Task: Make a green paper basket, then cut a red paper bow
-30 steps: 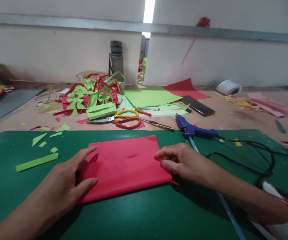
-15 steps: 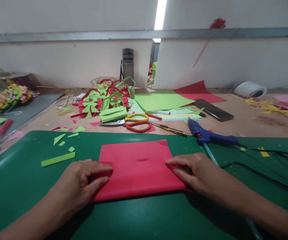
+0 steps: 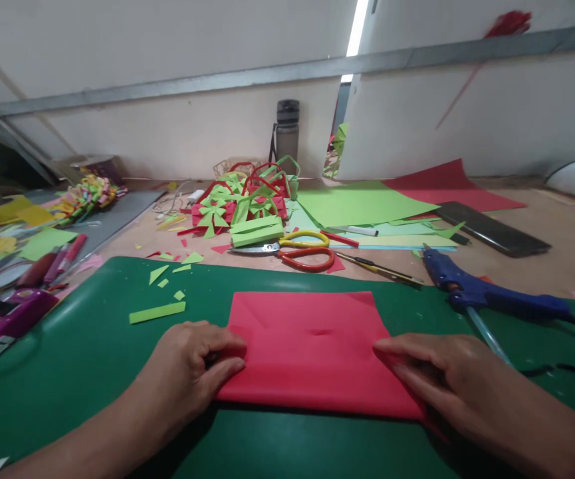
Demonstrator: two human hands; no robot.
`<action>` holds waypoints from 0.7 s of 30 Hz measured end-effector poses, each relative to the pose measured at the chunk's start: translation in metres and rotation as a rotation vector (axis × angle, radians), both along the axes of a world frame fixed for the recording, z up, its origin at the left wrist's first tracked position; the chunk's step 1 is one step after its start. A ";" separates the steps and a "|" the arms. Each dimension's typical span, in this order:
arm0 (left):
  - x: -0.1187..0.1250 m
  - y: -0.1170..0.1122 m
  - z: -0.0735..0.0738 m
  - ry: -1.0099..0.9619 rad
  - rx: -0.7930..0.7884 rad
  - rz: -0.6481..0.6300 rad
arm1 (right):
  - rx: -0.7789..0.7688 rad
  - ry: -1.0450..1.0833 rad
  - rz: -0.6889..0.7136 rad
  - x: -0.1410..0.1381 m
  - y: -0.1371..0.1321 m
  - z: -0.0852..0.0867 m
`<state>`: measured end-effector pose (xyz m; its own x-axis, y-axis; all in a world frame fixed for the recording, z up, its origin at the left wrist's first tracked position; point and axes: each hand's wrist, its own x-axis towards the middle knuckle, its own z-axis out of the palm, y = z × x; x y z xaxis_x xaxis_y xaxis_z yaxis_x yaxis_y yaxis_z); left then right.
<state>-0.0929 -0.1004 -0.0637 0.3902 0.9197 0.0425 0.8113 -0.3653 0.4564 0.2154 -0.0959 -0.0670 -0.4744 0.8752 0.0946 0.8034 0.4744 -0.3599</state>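
A sheet of red paper (image 3: pixel 307 352) lies before me on the green mat (image 3: pixel 267 442), its near edge folded over. At its left edge, my left hand (image 3: pixel 202 359) pinches the paper between thumb and fingers. My right hand (image 3: pixel 431 372) grips the right edge in the same way, with the thumb below the fingers. A small crease mark shows near the sheet's middle. Beyond the paper lie scissors (image 3: pixel 312 251) with one yellow and one orange-red handle, and to the right a blue glue gun (image 3: pixel 496 296) with a clear glue stick in it.
Green scraps and a green strip (image 3: pixel 157 313) lie left of the paper. Farther back are red and green paper baskets (image 3: pixel 247 199), a bottle (image 3: pixel 287 136), green sheets (image 3: pixel 361 203), a red sheet (image 3: pixel 451 186) and a phone (image 3: pixel 494 228). A purple device (image 3: pixel 12 326) sits at far left.
The camera view has turned left and tilted, so the scene appears shifted rightward. Both hands stay on the paper's side edges, and the fold looks much the same.
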 end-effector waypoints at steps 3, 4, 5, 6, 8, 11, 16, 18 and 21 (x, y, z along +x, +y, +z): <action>-0.005 -0.003 -0.004 -0.020 0.065 -0.012 | 0.023 0.026 0.004 0.001 0.001 -0.002; -0.006 -0.004 -0.006 -0.003 0.109 -0.009 | 0.039 0.040 0.007 0.002 0.001 -0.004; -0.007 -0.005 -0.007 0.024 0.167 -0.001 | 0.065 0.058 0.009 0.003 0.001 -0.006; -0.007 -0.006 -0.008 0.055 0.238 0.005 | 0.092 0.074 0.010 0.005 0.000 -0.010; -0.005 -0.008 -0.009 0.103 0.392 -0.008 | 0.135 0.097 0.009 0.010 0.000 -0.018; -0.001 -0.008 -0.007 0.065 0.551 -0.163 | 0.135 0.111 0.006 0.016 -0.002 -0.029; 0.010 -0.008 0.010 0.159 0.416 -0.410 | 0.095 0.107 0.034 0.016 -0.002 -0.029; 0.016 -0.009 0.023 0.191 0.411 -0.422 | 0.089 0.077 0.042 0.013 -0.002 -0.024; 0.029 -0.011 0.044 0.364 0.288 -0.405 | 0.113 0.040 0.044 0.008 -0.002 -0.016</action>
